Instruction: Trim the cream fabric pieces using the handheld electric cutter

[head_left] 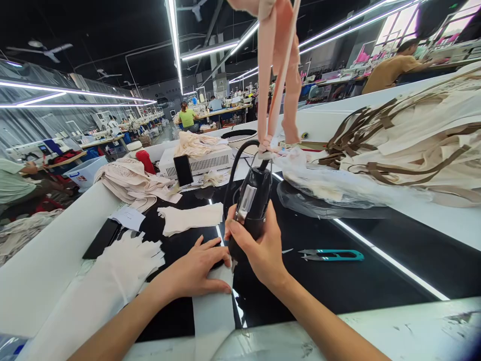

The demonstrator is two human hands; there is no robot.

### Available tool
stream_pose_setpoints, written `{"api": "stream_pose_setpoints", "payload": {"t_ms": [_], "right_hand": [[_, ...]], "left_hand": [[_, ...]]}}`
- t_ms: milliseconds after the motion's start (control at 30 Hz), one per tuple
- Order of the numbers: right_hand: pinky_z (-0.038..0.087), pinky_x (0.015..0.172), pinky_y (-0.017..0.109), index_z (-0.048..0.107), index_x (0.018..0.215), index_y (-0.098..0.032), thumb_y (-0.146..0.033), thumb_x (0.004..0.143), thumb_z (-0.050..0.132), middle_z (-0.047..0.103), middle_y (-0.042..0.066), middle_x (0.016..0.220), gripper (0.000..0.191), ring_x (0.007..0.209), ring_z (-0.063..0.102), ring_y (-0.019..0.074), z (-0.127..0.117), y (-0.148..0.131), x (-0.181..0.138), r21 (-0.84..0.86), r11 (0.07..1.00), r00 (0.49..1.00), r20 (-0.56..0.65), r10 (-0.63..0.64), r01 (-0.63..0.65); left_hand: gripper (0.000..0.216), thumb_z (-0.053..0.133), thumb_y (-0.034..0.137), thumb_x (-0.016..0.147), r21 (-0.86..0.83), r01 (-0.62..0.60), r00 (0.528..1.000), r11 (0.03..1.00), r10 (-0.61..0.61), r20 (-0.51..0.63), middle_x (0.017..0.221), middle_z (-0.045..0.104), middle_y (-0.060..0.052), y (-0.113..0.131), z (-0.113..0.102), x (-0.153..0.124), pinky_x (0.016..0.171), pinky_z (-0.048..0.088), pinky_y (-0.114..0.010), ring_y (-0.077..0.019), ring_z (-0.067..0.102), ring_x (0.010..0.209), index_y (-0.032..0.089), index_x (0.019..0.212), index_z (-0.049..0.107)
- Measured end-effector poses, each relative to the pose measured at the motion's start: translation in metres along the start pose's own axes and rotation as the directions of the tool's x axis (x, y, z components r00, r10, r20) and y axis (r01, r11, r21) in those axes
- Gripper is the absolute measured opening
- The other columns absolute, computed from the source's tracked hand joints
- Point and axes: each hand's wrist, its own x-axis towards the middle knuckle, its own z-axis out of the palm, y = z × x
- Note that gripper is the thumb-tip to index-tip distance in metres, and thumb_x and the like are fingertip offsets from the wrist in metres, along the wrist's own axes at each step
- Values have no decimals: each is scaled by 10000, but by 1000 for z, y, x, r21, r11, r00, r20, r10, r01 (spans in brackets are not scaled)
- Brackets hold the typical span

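Note:
My right hand (259,238) is closed around a black electric fabric cutter (259,185), which stands upright on the dark tabletop. A cable loops from its top, and pink cloth strips (276,75) tied there run upward. The cutter's lower end is mostly hidden by my fingers. My left hand (197,268) lies flat with its fingers spread, pressing on a white fabric strip (214,311) beside the cutter. That strip runs toward me over the table's front edge. A cut white fabric piece (191,219) lies just beyond my left hand.
Teal thread snips (332,255) lie to the right. A stack of white strips (124,271) is at the left, near a beige cloth pile (135,180). Plastic bags (323,180) and bundled straps (398,140) are at the right. Several people work at sewing tables beyond.

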Motion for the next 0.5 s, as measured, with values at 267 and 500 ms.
{"api": "stream_pose_setpoints", "payload": {"t_ms": [267, 500], "right_hand": [[572, 598, 307, 570, 1064, -310, -351, 902, 811, 666, -32, 895, 294, 709, 633, 172, -1, -2, -7, -2, 1000, 1000, 26, 7, -7], [616, 609, 328, 645, 1142, -311, -376, 907, 840, 686, -24, 928, 313, 728, 655, 183, -1, -4, -14, 41, 999, 999, 36, 28, -29]], "left_hand": [[395, 968, 355, 965, 14, -28, 1000, 1000, 28, 1, 1449, 776, -88, -2, 1, 2, 1425, 161, -792, -416, 467, 1687, 275, 1287, 752], [397, 946, 374, 983, 2, -77, 997, 997, 77, -17, 1525, 739, -107, -6, 0, 2, 1432, 164, -754, -410, 476, 1666, 276, 1322, 764]]}}
